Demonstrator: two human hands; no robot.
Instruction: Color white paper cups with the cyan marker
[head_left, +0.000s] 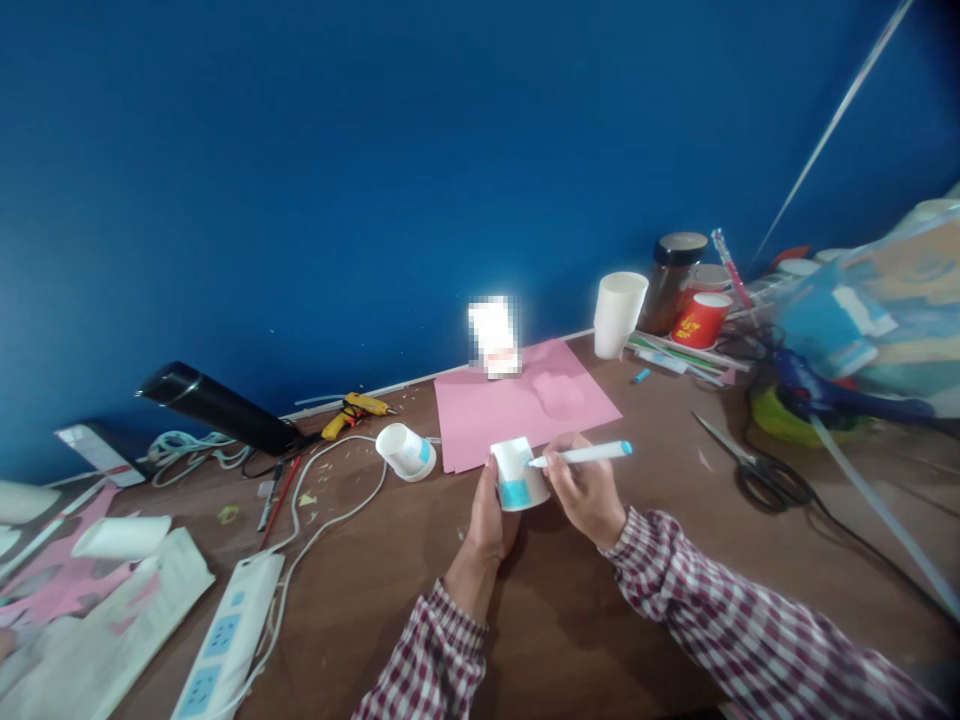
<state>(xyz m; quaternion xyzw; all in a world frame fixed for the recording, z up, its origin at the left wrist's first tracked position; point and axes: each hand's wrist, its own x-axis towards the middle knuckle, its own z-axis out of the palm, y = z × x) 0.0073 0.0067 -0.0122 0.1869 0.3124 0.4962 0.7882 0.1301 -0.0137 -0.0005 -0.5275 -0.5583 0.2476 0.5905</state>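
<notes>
A white paper cup (517, 460) with a blue patch on its side is gripped by my left hand (491, 510), fingers wrapped round it. My right hand (585, 490) pinches a white marker (600, 453) with a light blue end, and the marker's tip is at the cup's side; whether it touches I cannot tell. To the left, a second paper cup (405, 452) with a blue patch lies tilted on the table. Pink paper sheets (480, 420) lie just behind my hands, and a bright blurred-out object (495, 335) stands on them.
Scissors (757, 475) lie open at the right, near a cable. A white power strip (232, 640) and its cord lie on the left, a yellow glue gun (356, 412) farther back. Stacked white cups (619, 315) and a red cup (703, 320) stand at the back right.
</notes>
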